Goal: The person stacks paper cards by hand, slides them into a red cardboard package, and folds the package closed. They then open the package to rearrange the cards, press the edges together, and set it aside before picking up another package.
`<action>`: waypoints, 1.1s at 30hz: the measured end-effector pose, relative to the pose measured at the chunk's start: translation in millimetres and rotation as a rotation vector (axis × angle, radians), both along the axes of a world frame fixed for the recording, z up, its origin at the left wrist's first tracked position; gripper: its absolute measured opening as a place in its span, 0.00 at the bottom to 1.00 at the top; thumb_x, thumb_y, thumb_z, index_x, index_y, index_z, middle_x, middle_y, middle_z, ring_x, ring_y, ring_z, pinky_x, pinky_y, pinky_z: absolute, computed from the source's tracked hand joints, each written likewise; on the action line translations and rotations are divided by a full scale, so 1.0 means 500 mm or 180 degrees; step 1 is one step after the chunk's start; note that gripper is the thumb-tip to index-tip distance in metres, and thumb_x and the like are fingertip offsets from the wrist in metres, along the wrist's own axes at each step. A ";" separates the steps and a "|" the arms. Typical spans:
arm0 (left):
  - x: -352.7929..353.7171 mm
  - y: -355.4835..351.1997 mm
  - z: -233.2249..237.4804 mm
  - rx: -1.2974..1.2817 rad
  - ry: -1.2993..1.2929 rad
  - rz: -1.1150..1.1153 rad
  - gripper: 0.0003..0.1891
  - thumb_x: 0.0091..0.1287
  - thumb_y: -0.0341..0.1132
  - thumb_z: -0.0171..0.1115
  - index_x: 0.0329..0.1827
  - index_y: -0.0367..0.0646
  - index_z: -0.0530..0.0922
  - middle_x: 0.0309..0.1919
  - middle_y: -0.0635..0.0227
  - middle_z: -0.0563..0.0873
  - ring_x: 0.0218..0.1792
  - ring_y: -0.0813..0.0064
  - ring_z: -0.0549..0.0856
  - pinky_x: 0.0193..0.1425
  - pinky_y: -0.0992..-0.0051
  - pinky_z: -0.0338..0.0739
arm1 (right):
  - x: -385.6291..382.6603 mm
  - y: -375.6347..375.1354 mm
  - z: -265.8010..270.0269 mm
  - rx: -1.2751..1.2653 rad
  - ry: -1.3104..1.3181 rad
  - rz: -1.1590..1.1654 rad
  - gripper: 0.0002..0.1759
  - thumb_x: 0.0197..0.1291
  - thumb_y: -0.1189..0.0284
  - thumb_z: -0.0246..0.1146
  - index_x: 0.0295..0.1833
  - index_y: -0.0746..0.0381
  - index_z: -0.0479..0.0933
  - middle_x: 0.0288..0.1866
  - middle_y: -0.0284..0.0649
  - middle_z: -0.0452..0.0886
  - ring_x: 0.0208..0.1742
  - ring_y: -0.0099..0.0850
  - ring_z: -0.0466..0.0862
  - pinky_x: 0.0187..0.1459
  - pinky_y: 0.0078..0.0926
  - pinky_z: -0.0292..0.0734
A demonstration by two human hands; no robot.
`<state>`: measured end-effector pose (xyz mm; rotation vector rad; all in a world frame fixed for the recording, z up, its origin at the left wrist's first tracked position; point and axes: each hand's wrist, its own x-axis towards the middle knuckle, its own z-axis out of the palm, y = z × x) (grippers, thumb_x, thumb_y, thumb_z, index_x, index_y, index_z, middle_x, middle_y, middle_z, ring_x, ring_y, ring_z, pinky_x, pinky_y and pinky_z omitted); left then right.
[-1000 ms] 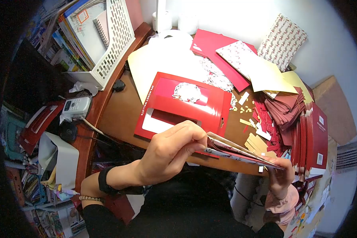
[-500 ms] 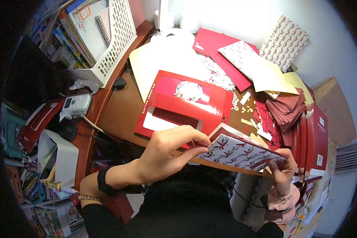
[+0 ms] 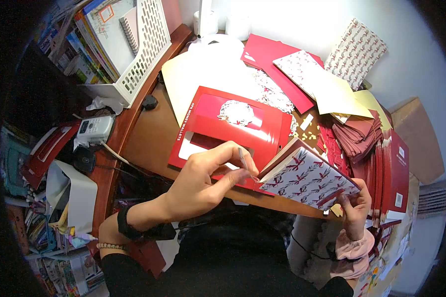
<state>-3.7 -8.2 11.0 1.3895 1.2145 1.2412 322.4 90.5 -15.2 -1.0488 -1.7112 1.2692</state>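
Observation:
My right hand (image 3: 356, 208) grips the right end of a folded card (image 3: 307, 180), thumb in front. The card is white with red bows and green sprigs, and it stands slightly open along its top edge. At the card's left corner, my left hand (image 3: 215, 175) is closed in a pinch. A thin translucent strip (image 3: 242, 157) shows between its thumb and fingers. Just behind the hands, a red "money wallets" packet (image 3: 218, 131) with a cut-out window lies flat on the desk (image 3: 146, 141).
Red wallets in a stack (image 3: 389, 173) stand at the right, beside dark red folded pieces (image 3: 359, 136). Yellow paper scraps (image 3: 309, 134) are scattered near the card. Patterned cards (image 3: 297, 69) and red sheets lie at the back. A white file rack (image 3: 143, 54) stands at the left.
The card has tilted up, showing more of its patterned face. My left hand has drawn slightly left from its corner, and a thin translucent strip now shows in its fingers.

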 end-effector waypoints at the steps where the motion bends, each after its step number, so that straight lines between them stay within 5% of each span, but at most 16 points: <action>1: 0.002 0.002 -0.002 -0.0073 -0.0291 0.0029 0.04 0.67 0.20 0.52 0.43 0.35 0.71 0.38 0.65 0.80 0.39 0.77 0.80 0.46 0.78 0.76 | 0.000 0.002 -0.001 0.0000 0.0000 -0.0002 0.15 0.57 0.82 0.62 0.50 0.66 0.70 0.40 0.36 0.81 0.41 0.20 0.79 0.45 0.18 0.73; 12: -0.008 0.025 -0.014 0.0223 -0.0961 0.0171 0.03 0.69 0.23 0.50 0.43 0.37 0.69 0.34 0.66 0.78 0.37 0.78 0.80 0.42 0.79 0.76 | 0.025 0.026 -0.021 -0.0369 0.0843 -0.0350 0.17 0.57 0.84 0.59 0.53 0.67 0.69 0.44 0.39 0.80 0.44 0.23 0.80 0.45 0.20 0.74; 15: 0.004 0.034 -0.020 -0.0186 0.0236 0.0171 0.03 0.66 0.24 0.56 0.42 0.38 0.74 0.39 0.70 0.79 0.41 0.84 0.80 0.41 0.83 0.76 | 0.036 0.027 -0.022 -0.0426 0.0974 -0.0357 0.20 0.58 0.84 0.59 0.56 0.68 0.67 0.47 0.42 0.80 0.46 0.25 0.80 0.47 0.22 0.76; 18: 0.026 0.050 -0.026 -0.0284 0.0360 -0.0237 0.03 0.66 0.23 0.56 0.41 0.36 0.75 0.38 0.69 0.81 0.41 0.83 0.81 0.45 0.81 0.77 | 0.034 0.027 -0.017 -0.0522 0.1167 -0.0381 0.21 0.59 0.83 0.59 0.58 0.68 0.66 0.48 0.42 0.80 0.46 0.26 0.81 0.48 0.24 0.77; 20: 0.046 0.063 -0.035 -0.0199 -0.0209 -0.0630 0.13 0.67 0.22 0.55 0.54 0.34 0.73 0.48 0.62 0.81 0.51 0.75 0.81 0.56 0.76 0.76 | 0.034 0.026 -0.017 -0.0537 0.1189 -0.0397 0.22 0.59 0.83 0.60 0.59 0.68 0.66 0.48 0.43 0.80 0.47 0.27 0.81 0.48 0.24 0.77; 23: 0.069 0.071 -0.047 0.0127 -0.0469 -0.0560 0.20 0.66 0.23 0.56 0.61 0.34 0.69 0.56 0.58 0.77 0.57 0.71 0.78 0.60 0.75 0.74 | 0.037 0.025 -0.023 -0.0552 0.1264 -0.0508 0.21 0.59 0.82 0.59 0.59 0.67 0.66 0.48 0.42 0.80 0.45 0.27 0.81 0.47 0.24 0.77; 25: 0.054 0.077 -0.040 0.0334 0.0670 -0.0470 0.23 0.65 0.23 0.57 0.64 0.36 0.68 0.59 0.58 0.75 0.58 0.69 0.77 0.60 0.74 0.74 | 0.038 0.023 -0.022 -0.0567 0.1147 -0.0638 0.21 0.59 0.82 0.59 0.59 0.67 0.66 0.48 0.42 0.80 0.44 0.26 0.81 0.46 0.22 0.77; 30: -0.007 0.068 -0.030 0.0295 0.1098 0.0060 0.18 0.61 0.23 0.60 0.56 0.37 0.74 0.49 0.60 0.80 0.51 0.71 0.81 0.51 0.74 0.78 | 0.042 0.014 -0.033 -0.0665 0.0782 -0.0487 0.23 0.60 0.80 0.59 0.60 0.69 0.64 0.47 0.41 0.81 0.43 0.23 0.81 0.43 0.21 0.78; 33: -0.047 0.052 -0.028 0.0442 0.1768 0.0526 0.17 0.58 0.25 0.63 0.52 0.36 0.75 0.46 0.57 0.81 0.51 0.66 0.81 0.55 0.72 0.75 | 0.027 0.013 -0.039 -0.1058 0.0550 -0.0380 0.22 0.59 0.81 0.59 0.59 0.70 0.65 0.46 0.43 0.81 0.43 0.25 0.82 0.45 0.21 0.78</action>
